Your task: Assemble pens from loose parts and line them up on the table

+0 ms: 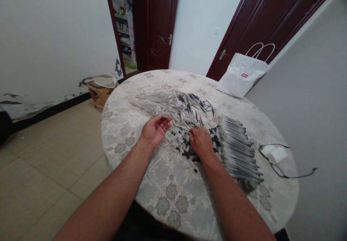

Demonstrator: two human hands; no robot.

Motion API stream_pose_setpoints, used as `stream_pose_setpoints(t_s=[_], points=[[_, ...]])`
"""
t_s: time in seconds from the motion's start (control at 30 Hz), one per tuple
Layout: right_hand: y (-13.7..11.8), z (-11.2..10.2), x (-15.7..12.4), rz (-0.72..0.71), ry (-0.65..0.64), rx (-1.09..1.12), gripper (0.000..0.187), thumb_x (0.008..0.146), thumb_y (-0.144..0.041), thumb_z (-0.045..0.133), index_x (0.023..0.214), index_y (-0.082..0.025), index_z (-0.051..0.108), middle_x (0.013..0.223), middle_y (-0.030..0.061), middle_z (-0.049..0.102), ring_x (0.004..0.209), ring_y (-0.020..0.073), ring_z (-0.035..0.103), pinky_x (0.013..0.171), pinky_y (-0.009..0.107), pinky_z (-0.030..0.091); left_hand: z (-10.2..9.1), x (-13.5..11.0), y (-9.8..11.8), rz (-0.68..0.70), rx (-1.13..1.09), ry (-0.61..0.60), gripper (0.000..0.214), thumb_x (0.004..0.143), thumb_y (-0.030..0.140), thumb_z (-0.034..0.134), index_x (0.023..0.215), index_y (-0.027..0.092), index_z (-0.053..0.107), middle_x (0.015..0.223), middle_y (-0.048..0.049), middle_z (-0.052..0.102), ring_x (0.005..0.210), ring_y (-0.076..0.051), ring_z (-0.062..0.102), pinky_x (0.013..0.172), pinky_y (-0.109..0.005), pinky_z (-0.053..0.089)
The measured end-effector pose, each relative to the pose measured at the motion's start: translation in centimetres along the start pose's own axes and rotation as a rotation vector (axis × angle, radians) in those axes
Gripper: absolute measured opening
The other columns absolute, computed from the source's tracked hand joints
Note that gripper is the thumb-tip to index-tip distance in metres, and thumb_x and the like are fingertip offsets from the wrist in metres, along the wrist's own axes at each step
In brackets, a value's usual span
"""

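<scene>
A round table (173, 190) with a floral cloth carries pen parts. A heap of clear pen barrels (154, 103) lies at the back left, thin black refills (199, 107) sit behind the centre, small caps and black tips (181, 139) are scattered in the middle, and a row of assembled pens (238, 147) lies at the right. My left hand (155, 129) rests palm up by the barrels, fingers loosely curled, nothing in it. My right hand (200, 141) is palm down on the small parts, fingers curled among them; what they pinch is hidden.
A white paper bag (241, 75) stands at the table's far right edge. A white charger with a black cable (276, 156) lies at the right. A small stool (101, 89) stands on the tiled floor to the left. Dark wooden doors are behind.
</scene>
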State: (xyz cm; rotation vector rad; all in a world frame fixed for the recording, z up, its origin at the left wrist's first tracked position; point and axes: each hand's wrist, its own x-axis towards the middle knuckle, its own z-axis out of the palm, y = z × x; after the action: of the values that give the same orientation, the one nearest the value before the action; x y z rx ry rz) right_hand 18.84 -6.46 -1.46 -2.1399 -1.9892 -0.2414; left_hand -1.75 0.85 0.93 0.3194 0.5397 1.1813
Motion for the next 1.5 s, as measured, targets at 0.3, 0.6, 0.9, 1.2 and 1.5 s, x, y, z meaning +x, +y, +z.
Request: stream_pose_setpoints(t_s=[0.3, 0.6, 0.9, 1.2, 1.5], points=[[0.6, 0.2, -0.3, 0.074, 0.119, -0.024, 0.019, 0.097, -0.024, 0.053, 0.099, -0.019, 0.071, 0.096, 0.0107, 0.064, 0.095, 0.0245, 0.057, 0.081, 0.032, 0.04, -0.3, 0.1, -0.1, 0.041, 0.038, -0.025, 0.007, 0.078, 0.015, 0.07, 0.085, 0.014, 0.067, 0.085, -0.0073, 0.075, 0.078, -0.019, 0.074, 0.061, -0.026, 0.057], [-0.2, -0.4, -1.3, -0.124, 0.111, 0.142, 0.021, 0.096, -0.032, 0.055, 0.104, -0.018, 0.068, 0.099, 0.0102, 0.066, 0.099, 0.0238, 0.058, 0.094, 0.033, 0.041, -0.4, 0.3, -0.3, 0.077, 0.067, 0.002, 0.012, 0.076, 0.017, 0.073, 0.084, 0.015, 0.064, 0.082, -0.0058, 0.074, 0.079, -0.02, 0.074, 0.061, -0.025, 0.056], [-0.2, -1.4, -1.5, -0.029, -0.051, 0.051, 0.023, 0.095, -0.031, 0.054, 0.109, -0.02, 0.068, 0.103, 0.0103, 0.068, 0.101, 0.0232, 0.061, 0.091, 0.03, 0.041, -0.4, 0.2, -0.4, 0.074, 0.1, -0.022, 0.015, 0.075, 0.017, 0.073, 0.086, 0.014, 0.063, 0.084, -0.0063, 0.074, 0.08, -0.02, 0.074, 0.061, -0.025, 0.056], [1.2, -1.4, -1.2, 0.093, -0.061, 0.056, 0.026, 0.096, -0.026, 0.052, 0.116, -0.018, 0.066, 0.107, 0.0113, 0.069, 0.104, 0.0228, 0.062, 0.09, 0.029, 0.042, 0.0, -0.1, -0.4, 0.068, 0.14, -0.029, 0.014, 0.075, 0.018, 0.074, 0.083, 0.014, 0.063, 0.084, -0.0069, 0.074, 0.078, -0.02, 0.074, 0.06, -0.025, 0.056], [1.5, -2.7, -1.2, 0.013, -0.088, 0.092, 0.024, 0.095, -0.019, 0.052, 0.11, -0.022, 0.071, 0.109, 0.0084, 0.066, 0.104, 0.0207, 0.061, 0.089, 0.027, 0.042, 0.1, -0.2, -0.5, 0.061, 0.138, -0.026, 0.016, 0.074, 0.017, 0.074, 0.084, 0.015, 0.062, 0.084, -0.0071, 0.074, 0.077, -0.02, 0.074, 0.059, -0.025, 0.055]])
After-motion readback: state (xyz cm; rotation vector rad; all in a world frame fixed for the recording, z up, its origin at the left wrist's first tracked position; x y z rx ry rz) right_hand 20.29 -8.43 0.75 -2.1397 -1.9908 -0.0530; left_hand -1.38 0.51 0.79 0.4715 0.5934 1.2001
